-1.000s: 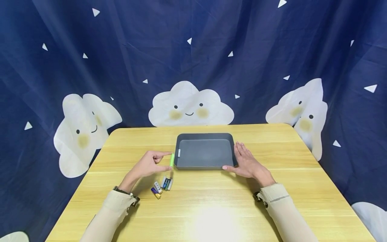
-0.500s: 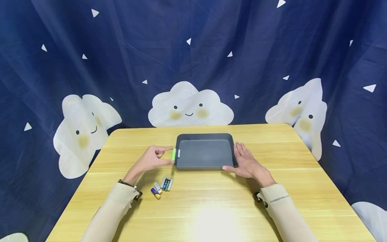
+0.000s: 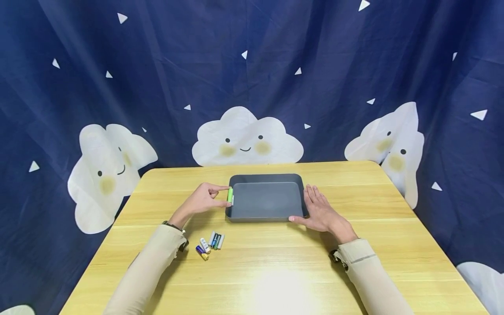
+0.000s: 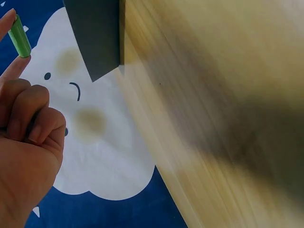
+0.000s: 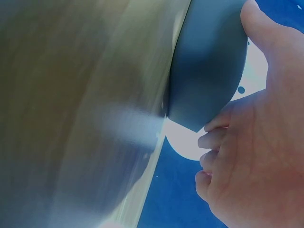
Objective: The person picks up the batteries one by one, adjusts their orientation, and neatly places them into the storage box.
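Observation:
My left hand (image 3: 201, 199) pinches a green battery (image 3: 230, 195) by its two ends, between thumb and index finger, over the left wall of a dark grey tray (image 3: 267, 218). In the left wrist view the green battery (image 4: 19, 37) stands off the table, and the other fingers are curled into the palm. A pale battery (image 3: 232, 201) lies in the tray at its left side, partly hidden behind the green one. My right hand (image 3: 324, 214) rests with straight fingers along the tray's right side, thumb at the front corner; the right wrist view shows it against the tray wall (image 5: 206, 61).
Several loose batteries (image 3: 216, 240) lie in a row on the wooden table (image 3: 252, 262), in front of the tray's left corner. Beside them are a white battery (image 3: 205, 245) and a purple and yellow battery (image 3: 202, 252). A blue cloud-patterned curtain (image 3: 169, 87) hangs behind the table.
My left hand has moved away from me and to the right, carrying the green battery from beside the tray to over its left wall. The right hand stays in place.

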Motion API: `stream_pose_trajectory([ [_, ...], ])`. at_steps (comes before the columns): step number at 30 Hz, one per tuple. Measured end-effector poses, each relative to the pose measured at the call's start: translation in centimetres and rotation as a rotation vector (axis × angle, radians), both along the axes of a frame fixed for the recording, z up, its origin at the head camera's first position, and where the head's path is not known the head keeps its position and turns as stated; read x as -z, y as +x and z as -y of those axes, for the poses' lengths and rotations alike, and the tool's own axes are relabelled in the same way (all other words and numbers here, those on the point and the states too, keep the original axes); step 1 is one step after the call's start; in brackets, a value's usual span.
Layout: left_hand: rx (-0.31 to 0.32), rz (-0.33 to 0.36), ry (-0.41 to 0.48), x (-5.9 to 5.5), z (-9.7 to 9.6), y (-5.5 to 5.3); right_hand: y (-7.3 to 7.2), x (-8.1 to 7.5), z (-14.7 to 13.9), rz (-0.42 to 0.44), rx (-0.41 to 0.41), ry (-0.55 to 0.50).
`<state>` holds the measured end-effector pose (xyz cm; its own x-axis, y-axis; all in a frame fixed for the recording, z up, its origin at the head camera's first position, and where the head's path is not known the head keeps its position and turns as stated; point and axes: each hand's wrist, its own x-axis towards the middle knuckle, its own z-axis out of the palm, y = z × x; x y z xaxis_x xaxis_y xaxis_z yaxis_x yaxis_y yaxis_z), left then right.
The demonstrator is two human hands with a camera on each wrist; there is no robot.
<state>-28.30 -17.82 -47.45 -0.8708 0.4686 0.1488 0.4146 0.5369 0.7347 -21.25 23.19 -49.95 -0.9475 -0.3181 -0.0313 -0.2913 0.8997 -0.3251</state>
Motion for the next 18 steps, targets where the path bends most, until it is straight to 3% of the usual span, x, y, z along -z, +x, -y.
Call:
stream_pose_trajectory([
  [7,0.040,0.023,-0.023,0.4,-0.5,-1.1,0.1,0.0,0.0,0.007,0.000,0.002],
  [18,0.029,0.063,-0.070,1.7,-0.6,-2.6,0.1,0.0,0.0,0.002,0.009,0.002],
])
